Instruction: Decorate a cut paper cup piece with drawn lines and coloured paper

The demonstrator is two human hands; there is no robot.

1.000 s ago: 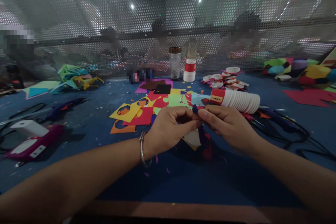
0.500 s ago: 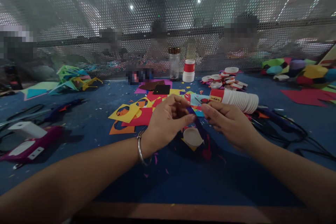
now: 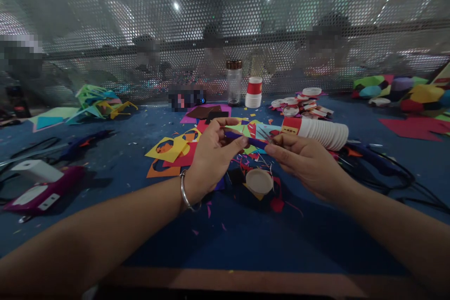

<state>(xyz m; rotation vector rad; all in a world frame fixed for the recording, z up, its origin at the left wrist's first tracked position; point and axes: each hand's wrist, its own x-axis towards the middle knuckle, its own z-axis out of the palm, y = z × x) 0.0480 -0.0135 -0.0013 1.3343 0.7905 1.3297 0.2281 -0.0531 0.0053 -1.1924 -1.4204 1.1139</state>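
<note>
A dark blue-purple paper strip [image 3: 256,142] stretches between my two hands above the table. My left hand [image 3: 214,154] pinches its left part between thumb and fingers. At the strip's other end, the thumb and fingers of my right hand [image 3: 305,159] are closed on it. Thin grey metal points [image 3: 263,133] show just beyond my right fingertips; whether that hand holds them I cannot tell. Below the strip lies a round pale disc [image 3: 259,182] like a cup bottom, with a black piece [image 3: 236,176] beside it and red paper scraps [image 3: 277,204] to its right.
Stacked paper cups [image 3: 318,132] lie on their side past my right hand; another stack [image 3: 253,93] stands near a glass jar [image 3: 234,83]. Cut coloured paper [image 3: 163,148] spreads behind my left hand. A purple power strip [image 3: 45,191] is left; a glue gun [image 3: 374,158] with cable is right.
The purple strip has swung from hanging down to lying nearly level between my hands. My left hand has shifted slightly left, uncovering the black piece and scraps beneath.
</note>
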